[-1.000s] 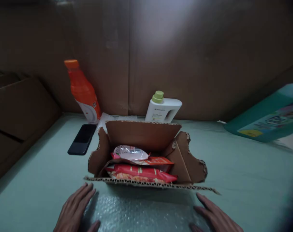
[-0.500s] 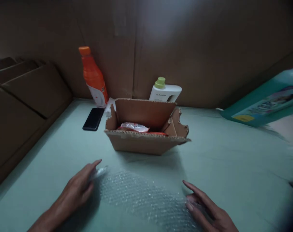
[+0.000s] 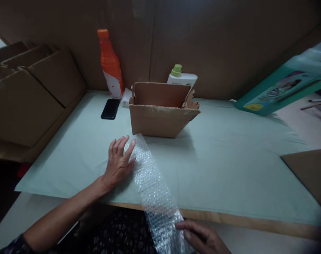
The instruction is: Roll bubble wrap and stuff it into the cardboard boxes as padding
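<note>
A strip of clear bubble wrap [image 3: 155,187] slants from the cardboard box's near side down over the table's front edge. My left hand [image 3: 119,164] rests at its upper left edge, fingers spread and apart. At the lower end, my right hand [image 3: 200,234] has its fingers on the strip's right edge and appears to pinch it. Beyond the strip stands the open cardboard box [image 3: 160,120], its flaps upright and torn at the right; its contents are hidden behind the front wall.
A black phone [image 3: 110,109] and an orange bottle [image 3: 111,67] are at the back left. Behind the box stands a white bottle [image 3: 185,78] with a green cap. A large teal jug [image 3: 279,88] leans at right. Folded cardboard [image 3: 30,102] lines the left; a brown panel [image 3: 311,169] lies at right.
The bubble wrap has swung from lying across the table to running toward me over the edge. My left hand moved forward and spread its fingers; my right came nearer. The view has tilted down.
</note>
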`<state>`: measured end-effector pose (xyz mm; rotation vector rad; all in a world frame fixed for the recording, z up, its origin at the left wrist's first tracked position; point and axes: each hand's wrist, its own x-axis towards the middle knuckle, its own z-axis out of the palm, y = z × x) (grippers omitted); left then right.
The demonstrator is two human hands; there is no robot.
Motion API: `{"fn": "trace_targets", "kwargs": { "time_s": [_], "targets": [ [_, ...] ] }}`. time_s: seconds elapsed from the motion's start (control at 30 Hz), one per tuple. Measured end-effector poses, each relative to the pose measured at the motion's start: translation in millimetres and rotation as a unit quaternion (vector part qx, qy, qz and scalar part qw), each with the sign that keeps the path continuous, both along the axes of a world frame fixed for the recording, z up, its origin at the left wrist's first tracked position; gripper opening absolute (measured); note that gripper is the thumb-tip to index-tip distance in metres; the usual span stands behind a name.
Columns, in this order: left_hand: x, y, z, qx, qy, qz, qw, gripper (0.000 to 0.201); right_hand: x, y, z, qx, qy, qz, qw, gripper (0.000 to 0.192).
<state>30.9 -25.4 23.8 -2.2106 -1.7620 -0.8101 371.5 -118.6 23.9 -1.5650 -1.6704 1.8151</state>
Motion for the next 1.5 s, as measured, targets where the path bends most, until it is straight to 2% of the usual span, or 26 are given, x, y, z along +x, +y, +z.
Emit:
{"fn": "trace_targets", "kwargs": {
  "time_s": [0.07,0.13,0.17,0.23,0.27,0.3,0.33,0.37,0.43,0.5,0.57,0.63,0.67,0.7,0.77,0.83,0.9,0.97,1.07,1.17,1.27,1.33,1.4,1.43,1.5],
  "targets": [
    [-4,-27,1.5,-0.007,-0.040,-0.011,0.999,0.068,-3,-2,1.6,-0.025,0.015,0.004,1.000,0.041],
    [-6,-54,11.9,-0.090,-0.119,-0.093,0.984,0.068,-9,1,7.4,-0.051,0.059,-0.001,0.997,0.040],
    [-5,-66,19.0,-0.155,-0.167,-0.156,0.961,0.071,-13,4,11.8,-0.064,0.092,-0.013,0.994,0.039],
    [1,-91,32.0,-0.275,-0.256,-0.273,0.885,0.082,-26,14,22.4,-0.092,0.175,-0.050,0.979,0.039],
    [5,-101,36.0,-0.311,-0.290,-0.308,0.851,0.089,-35,19,27.9,-0.103,0.217,-0.068,0.968,0.040],
    [11,-109,37.4,-0.329,-0.318,-0.318,0.831,0.094,-45,25,32.8,-0.112,0.253,-0.082,0.957,0.041],
    [17,-115,36.1,-0.331,-0.342,-0.298,0.827,0.095,-56,31,37.0,-0.118,0.283,-0.091,0.947,0.043],
    [23,-118,32.1,-0.324,-0.365,-0.252,0.836,0.091,-67,36,40.0,-0.122,0.307,-0.095,0.939,0.045],
    [32,-115,19.1,-0.305,-0.395,-0.112,0.859,0.075,-84,45,42.1,-0.115,0.327,-0.105,0.932,0.049],
    [38,-105,5.3,-0.291,-0.392,0.004,0.873,0.066,-91,49,39.2,-0.070,0.304,-0.124,0.942,0.051],
    [39,-94,-4.0,-0.283,-0.360,0.047,0.888,0.068,-86,47,33.5,0.027,0.237,-0.116,0.964,0.049],
    [36,-86,-8.4,-0.281,-0.316,0.058,0.905,0.074,-76,44,26.9,0.170,0.142,-0.057,0.974,0.038],
    [35,-83,-9.9,-0.280,-0.293,0.059,0.912,0.077,-71,42,23.6,0.252,0.093,-0.012,0.963,0.034],
    [33,-81,-11.3,-0.278,-0.272,0.060,0.919,0.079,-68,41,20.2,0.335,0.047,0.038,0.940,0.033],
    [31,-78,-15.3,-0.264,-0.232,0.053,0.935,0.082,-67,42,13.1,0.479,-0.030,0.131,0.867,0.043],
    [31,-75,-19.6,-0.229,-0.197,0.040,0.953,0.081,-73,47,6.8,0.558,-0.085,0.198,0.801,0.053],
    [30,-74,-20.6,-0.181,-0.167,0.038,0.968,0.077,-82,52,3.7,0.580,-0.116,0.231,0.773,0.050],
    [29,-79,-15.6,-0.130,-0.158,0.038,0.978,0.069,-88,56,5.4,0.570,-0.111,0.248,0.776,0.044],
    [28,-99,-0.9,-0.098,-0.204,-0.022,0.974,0.058,-92,56,14.1,0.526,-0.071,0.267,0.804,0.037],
    [31,-122,7.0,-0.135,-0.236,-0.098,0.957,0.055,-95,56,19.9,0.469,-0.052,0.261,0.843,0.030],
    [36,-126,-1.5,-0.141,-0.227,-0.062,0.962,0.043,-97,59,16.3,0.439,-0.044,0.210,0.872,0.030],
    [36,-118,-10.6,-0.143,-0.212,-0.017,0.967,0.038,-95,60,11.2,0.488,-0.048,0.156,0.857,0.030],
    [33,-107,-16.5,-0.159,-0.184,0.007,0.970,0.038,-92,58,6.8,0.569,-0.056,0.114,0.813,0.029],
    [31,-102,-17.7,-0.168,-0.166,0.012,0.972,0.039,-90,56,5.3,0.598,-0.059,0.112,0.791,0.029],
    [27,-95,-16.8,-0.178,-0.138,0.025,0.974,0.038,-89,53,3.3,0.617,-0.072,0.150,0.769,0.029]
  ]
}}
